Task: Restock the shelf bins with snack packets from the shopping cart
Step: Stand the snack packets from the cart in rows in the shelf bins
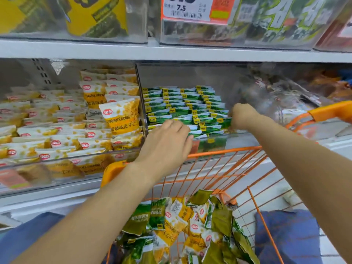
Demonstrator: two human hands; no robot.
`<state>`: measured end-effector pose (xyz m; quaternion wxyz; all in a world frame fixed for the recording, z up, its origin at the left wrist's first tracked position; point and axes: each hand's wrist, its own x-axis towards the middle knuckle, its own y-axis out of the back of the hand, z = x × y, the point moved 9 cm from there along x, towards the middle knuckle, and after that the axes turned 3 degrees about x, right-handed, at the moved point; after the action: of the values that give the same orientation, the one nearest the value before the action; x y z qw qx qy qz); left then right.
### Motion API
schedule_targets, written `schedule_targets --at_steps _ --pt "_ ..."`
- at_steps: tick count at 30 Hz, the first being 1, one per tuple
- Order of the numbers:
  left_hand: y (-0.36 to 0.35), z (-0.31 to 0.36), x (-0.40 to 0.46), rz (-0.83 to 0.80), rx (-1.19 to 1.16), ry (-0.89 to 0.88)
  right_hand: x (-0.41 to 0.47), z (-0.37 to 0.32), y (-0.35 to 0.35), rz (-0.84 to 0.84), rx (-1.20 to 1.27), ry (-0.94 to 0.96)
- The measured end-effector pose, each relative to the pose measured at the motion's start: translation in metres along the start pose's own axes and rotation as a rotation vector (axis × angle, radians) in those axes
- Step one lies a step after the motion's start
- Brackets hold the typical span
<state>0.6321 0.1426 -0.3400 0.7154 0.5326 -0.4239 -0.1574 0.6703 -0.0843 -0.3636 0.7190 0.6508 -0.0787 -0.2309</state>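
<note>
A clear shelf bin (238, 139) holds rows of green snack packets (182, 105). My left hand (167, 143) lies over the bin's front left, fingers bent onto the front packets. At the bin's front right, my right hand (242, 116) is curled, gripping the end of a green packet row. To the left, another clear bin (76, 159) is filled with yellow crab-roe packets (122, 119). Below, the orange shopping cart (224, 152) holds a heap of loose green and yellow packets (186, 225).
A shelf board (171, 52) with a price tag (190, 10) runs just above the bins. More bins with packets stand on the upper shelf and at the far right (285, 92). The cart's orange handle (331, 111) sits at right.
</note>
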Motion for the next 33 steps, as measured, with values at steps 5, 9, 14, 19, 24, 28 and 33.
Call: schedule_targets --at_steps 5,9,14,19,24,28,33 --pt "-0.003 -0.001 0.000 -0.047 -0.038 -0.017 0.004 0.006 -0.017 0.006 0.347 -0.114" --pt "0.011 0.003 -0.003 -0.007 -0.144 -0.068 -0.045 -0.001 0.035 0.338 0.335 -0.007" --pt "0.029 0.045 -0.032 -0.139 -0.168 -0.245 -0.147 -0.018 0.066 0.450 0.514 0.104" --pt "-0.031 0.055 -0.099 -0.800 -0.027 -0.250 -0.211 -0.049 -0.075 -0.484 -0.045 0.178" --pt "-0.055 0.037 -0.105 -0.900 -0.088 -0.119 -0.222 -0.035 -0.169 -0.773 -0.314 0.167" --pt "-0.055 0.022 -0.100 -0.870 -0.183 -0.032 -0.197 -0.043 -0.150 -0.578 -0.240 0.223" --pt "-0.034 0.034 -0.087 -0.732 -0.699 0.105 -0.190 -0.062 -0.076 -0.539 0.231 0.380"
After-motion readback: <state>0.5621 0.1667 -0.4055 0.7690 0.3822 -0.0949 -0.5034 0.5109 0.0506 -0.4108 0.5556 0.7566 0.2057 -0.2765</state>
